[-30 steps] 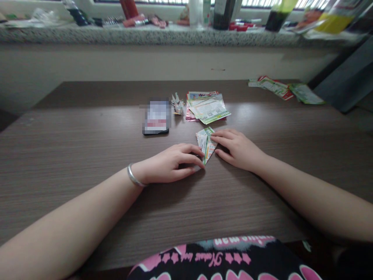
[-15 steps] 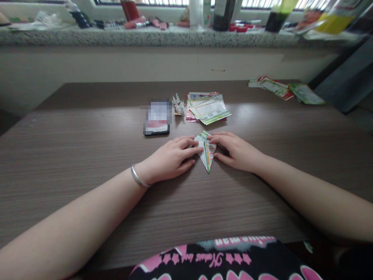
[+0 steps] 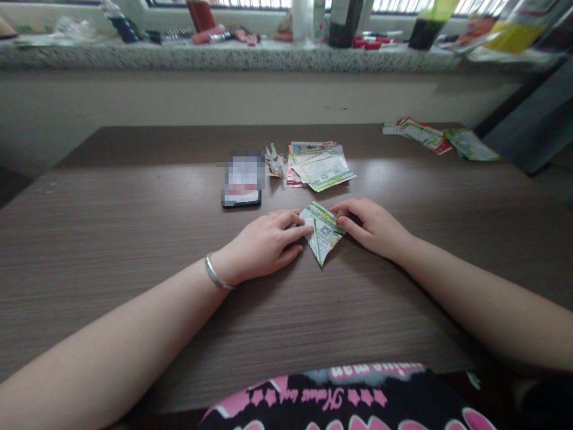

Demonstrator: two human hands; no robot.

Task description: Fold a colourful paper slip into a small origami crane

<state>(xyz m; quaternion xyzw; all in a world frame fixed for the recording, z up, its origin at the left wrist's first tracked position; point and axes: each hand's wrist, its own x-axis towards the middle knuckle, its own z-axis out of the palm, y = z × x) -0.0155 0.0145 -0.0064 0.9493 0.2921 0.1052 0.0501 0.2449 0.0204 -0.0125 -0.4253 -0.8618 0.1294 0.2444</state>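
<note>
A folded piece of printed paper [image 3: 323, 230], white with green bands, lies on the table between my hands. Its left side is folded over, its right side spreads out to a corner, and one point faces me. My left hand [image 3: 271, 242] rests with fingers stretched apart, the fingertips pressing down the paper's left part. At the right corner, my right hand [image 3: 373, 224] pinches the paper's edge between thumb and fingers.
Beyond the paper lies a stack of printed sheets [image 3: 324, 167]. Left of it are a small folded paper piece [image 3: 274, 162] and a phone [image 3: 242, 182], its screen blurred. More printed papers [image 3: 425, 134] lie at the far right. Bottles and clutter line the stone windowsill [image 3: 250, 60].
My right hand has moved right, opening out the paper's right flap, so the paper is wider and more print shows. My left hand has stayed almost still.
</note>
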